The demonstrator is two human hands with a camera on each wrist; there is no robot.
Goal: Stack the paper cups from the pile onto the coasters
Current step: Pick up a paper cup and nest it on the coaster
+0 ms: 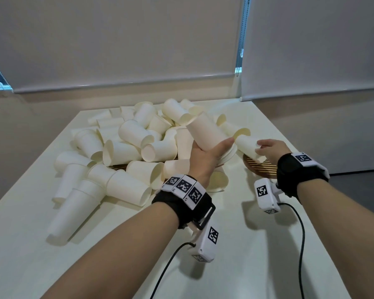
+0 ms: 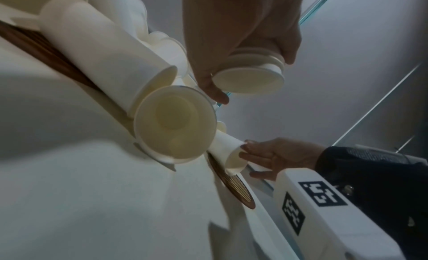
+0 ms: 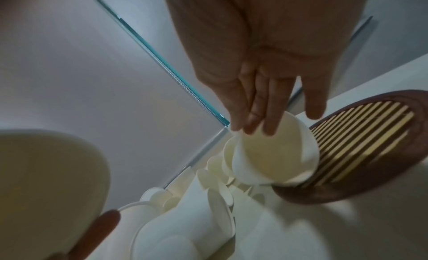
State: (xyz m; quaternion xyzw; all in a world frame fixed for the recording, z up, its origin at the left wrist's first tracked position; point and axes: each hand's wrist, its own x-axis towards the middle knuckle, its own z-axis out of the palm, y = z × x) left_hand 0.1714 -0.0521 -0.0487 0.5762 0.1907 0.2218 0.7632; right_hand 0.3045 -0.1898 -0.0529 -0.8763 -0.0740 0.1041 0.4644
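- The left hand (image 1: 205,156) is curled around a stack of nested cups (image 1: 209,134) and holds it tilted above the table (image 1: 235,244), bottoms pointing away from the person.
- The right hand (image 1: 272,148) touches a single cup (image 1: 247,147) with nearly straight fingers (image 3: 261,106); whether the thumb also grips it, I cannot tell.
- This cup leans with its rim on the coaster (image 1: 266,169), a round wooden one with light stripes, so it does not stand yet.
- The pile of cups (image 1: 125,147) is large and covers the far left part of the table; many cups lie on their sides, some already pushed into each other.
- A second brown coaster edge (image 2: 34,38) shows under the pile in the left wrist view.
- I judge the task to be at an early stage: no finished stack stands on a coaster, and most cups remain to be moved.
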